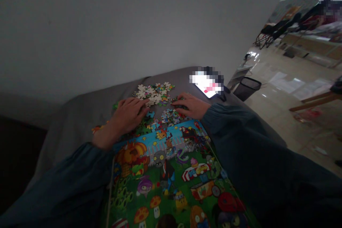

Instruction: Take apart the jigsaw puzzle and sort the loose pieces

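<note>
A colourful cartoon jigsaw picture (pixel 171 181) lies flat on a grey table (pixel 80 110) right in front of me. Beyond its far edge sits a heap of loose puzzle pieces (pixel 155 94), many turned pale side up. My left hand (pixel 128 114) rests palm down at the left edge of the heap, fingers stretched out over some pieces. My right hand (pixel 191 105) lies at the heap's right side, fingers curled down onto the pieces; whether it holds one is hidden. Both arms wear dark sleeves.
A lit phone (pixel 210 85) lies at the table's far right corner. A black bin (pixel 247 88) stands on the shiny floor past it. Chairs and desks stand further back on the right. A plain wall rises behind the table.
</note>
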`<state>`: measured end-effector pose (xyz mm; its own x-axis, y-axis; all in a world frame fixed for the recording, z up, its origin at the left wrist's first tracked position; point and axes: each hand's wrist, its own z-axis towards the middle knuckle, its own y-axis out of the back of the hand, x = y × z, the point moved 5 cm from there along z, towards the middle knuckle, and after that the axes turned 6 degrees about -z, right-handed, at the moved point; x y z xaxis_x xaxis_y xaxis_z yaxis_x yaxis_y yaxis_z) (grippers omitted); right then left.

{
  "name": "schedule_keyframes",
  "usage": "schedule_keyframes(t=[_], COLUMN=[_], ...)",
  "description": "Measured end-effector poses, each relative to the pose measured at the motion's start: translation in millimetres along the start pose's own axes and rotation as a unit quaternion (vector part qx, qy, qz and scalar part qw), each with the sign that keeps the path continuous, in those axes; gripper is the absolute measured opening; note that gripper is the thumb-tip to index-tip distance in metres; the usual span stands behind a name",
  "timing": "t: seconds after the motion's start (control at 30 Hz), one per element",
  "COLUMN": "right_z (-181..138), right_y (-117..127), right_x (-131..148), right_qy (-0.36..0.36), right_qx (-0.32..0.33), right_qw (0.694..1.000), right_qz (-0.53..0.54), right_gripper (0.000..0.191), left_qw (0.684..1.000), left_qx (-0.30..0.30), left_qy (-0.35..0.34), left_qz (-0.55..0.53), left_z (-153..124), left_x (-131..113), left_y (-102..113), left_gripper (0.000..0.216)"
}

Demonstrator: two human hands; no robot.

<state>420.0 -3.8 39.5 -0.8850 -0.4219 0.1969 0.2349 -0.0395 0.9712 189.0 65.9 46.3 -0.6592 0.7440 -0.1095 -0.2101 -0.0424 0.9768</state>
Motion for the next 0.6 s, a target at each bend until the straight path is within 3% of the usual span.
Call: schedule_keyframes(t=[0.1, 0.3, 0.43, 0.6], right_z=[-0.1, -0.1, 0.3, 0.4], right_y=[-2.3, -1.1, -1.5, -2.7], right_x=[0.1, 1.8, 1.0, 0.7], right_qy=[-0.003, -0.006, -0.005, -0.005], right_qx=[-0.002, -0.008, -0.011, -0.013], right_qw=[1.0, 1.0, 1.0, 1.0], right_qz=[0.003, 0.001, 0.002, -0.001], right_gripper=[0.038, 0.037, 0.036, 0.036], left_qw=[1.0, 0.999, 1.0, 0.999], left_qx=[-0.025, 0.024, -0.001, -0.011], left_qy=[-0.003, -0.012, -0.028, -0.034], left_qz=[-0.01, -0.02, -0.011, -0.017], left_z=[-0.1, 0.1, 1.3, 1.5], left_x=[-2.1, -2.9, -0.2, -0.5], left_y=[1.0, -12.1, -8.0, -1.3], left_gripper=[0.047, 0.044, 0.033, 0.035])
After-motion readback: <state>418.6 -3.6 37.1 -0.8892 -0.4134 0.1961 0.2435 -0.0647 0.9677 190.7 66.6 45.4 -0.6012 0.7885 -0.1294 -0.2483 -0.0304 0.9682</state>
